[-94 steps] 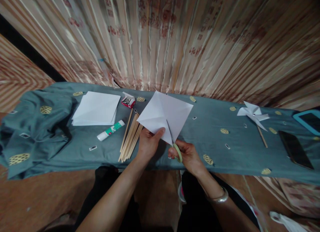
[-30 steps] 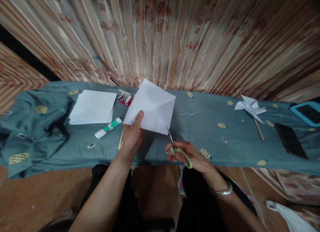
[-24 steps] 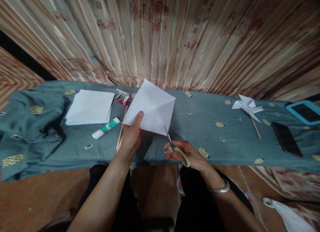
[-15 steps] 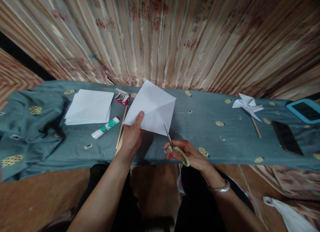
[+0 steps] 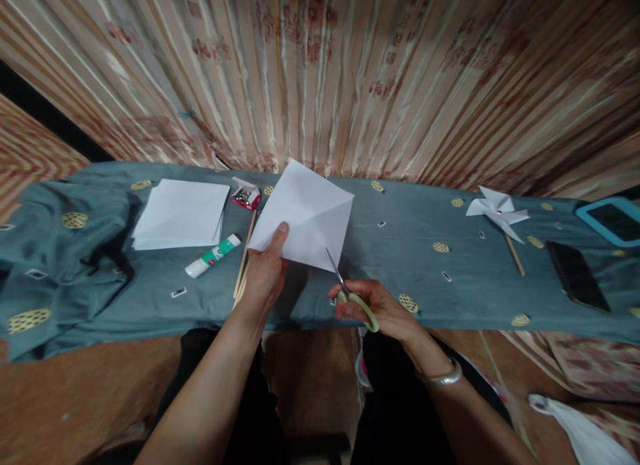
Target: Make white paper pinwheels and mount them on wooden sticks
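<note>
A square sheet of white paper (image 5: 310, 211) with faint diagonal creases is held above the table, turned corner-up. My left hand (image 5: 267, 268) pinches its lower left corner, thumb on top and fingers hidden underneath. In my right hand (image 5: 373, 305) are scissors (image 5: 357, 303) with pale green handles, my fingers through the loops. Their blades lie at the sheet's lower right corner and point up toward its middle. Whether the blades are fully closed on the paper is hard to make out.
On the patterned green cloth (image 5: 410, 218) lie a stack of white paper (image 5: 183, 215), a glue stick (image 5: 214, 255), a small red box of metal pins (image 5: 246, 197) and wooden sticks (image 5: 244, 255). Rightward are a paper pinwheel (image 5: 497, 211), a dark phone (image 5: 577, 275) and a blue-framed device (image 5: 613, 221). A curtain (image 5: 320, 85) hangs behind.
Almost nothing differs. The whole view has shifted very slightly; both hands, the paper and the scissors keep the same positions relative to one another.
</note>
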Motion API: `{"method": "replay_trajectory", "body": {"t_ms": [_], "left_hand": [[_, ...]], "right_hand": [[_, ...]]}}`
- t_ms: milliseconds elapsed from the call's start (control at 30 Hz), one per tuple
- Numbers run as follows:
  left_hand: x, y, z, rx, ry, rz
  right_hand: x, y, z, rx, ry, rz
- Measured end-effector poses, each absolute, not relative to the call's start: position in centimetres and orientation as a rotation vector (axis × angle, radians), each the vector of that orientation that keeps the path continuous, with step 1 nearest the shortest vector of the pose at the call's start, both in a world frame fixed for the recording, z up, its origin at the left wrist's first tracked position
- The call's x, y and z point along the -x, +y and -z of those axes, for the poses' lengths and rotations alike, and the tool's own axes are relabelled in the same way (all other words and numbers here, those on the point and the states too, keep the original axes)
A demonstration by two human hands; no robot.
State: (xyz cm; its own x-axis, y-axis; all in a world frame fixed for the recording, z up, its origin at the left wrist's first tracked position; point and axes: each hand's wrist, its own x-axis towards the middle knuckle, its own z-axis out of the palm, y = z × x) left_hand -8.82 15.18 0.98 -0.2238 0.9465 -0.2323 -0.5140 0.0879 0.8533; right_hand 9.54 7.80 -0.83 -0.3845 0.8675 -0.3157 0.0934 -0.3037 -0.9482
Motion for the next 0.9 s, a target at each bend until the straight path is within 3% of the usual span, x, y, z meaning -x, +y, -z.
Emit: {"method": "replay_trajectory", "body": {"t_ms": [900], "left_hand": [[8.9,15.1,-1.0,-0.523,1.039,-1.467]], "right_hand": [[-8.7,8.0,0.4,1.287,-1.142,-1.783]]}}
